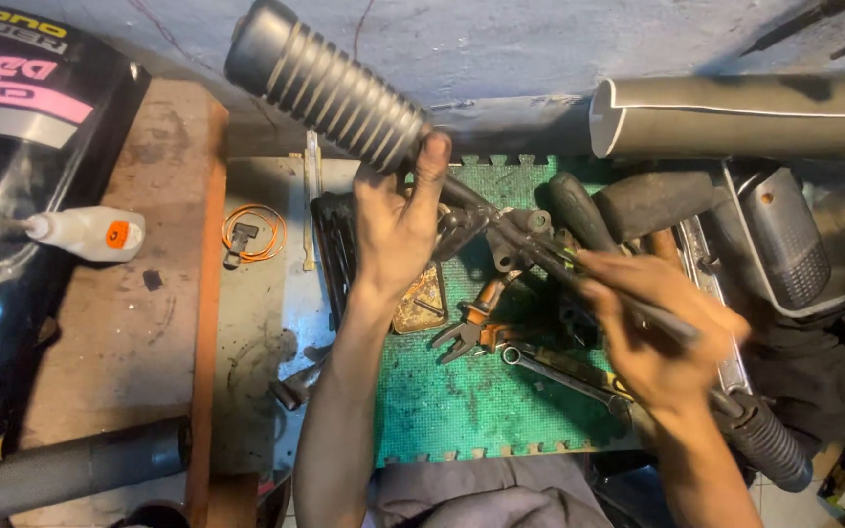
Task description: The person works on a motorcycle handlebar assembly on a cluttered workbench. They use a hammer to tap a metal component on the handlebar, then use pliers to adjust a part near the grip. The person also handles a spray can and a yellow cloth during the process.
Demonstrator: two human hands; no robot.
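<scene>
Both forearms rise from the bottom edge over a grey-clothed lap (462, 499), crowding the middle of the green foam mat (471, 411), whose toothed borders show at top and bottom. Left hand (398, 230) reaches up, palm away, fingers curled shut around the base of a ribbed black rubber footpeg (325, 88) — the peg slants up toward the wall and its metal bar (501, 225) runs down to the right. Right hand (652, 332) is closed in a pinch on a thin dark tool (638, 308) laid against that bar; what kind of tool it is cannot be told. Bare mat is left only at lower centre. On it lie one orange-handled pair of pliers (476, 328) and one spanner (559, 372); a second ribbed peg (765, 445) sits under the right wrist. At left, one white squeeze bottle (85, 233) rests on a wooden board (139, 323), with one coil of orange wire (254, 233) beside it. One grey foam tube (745, 117) lies along the top right edge.
</scene>
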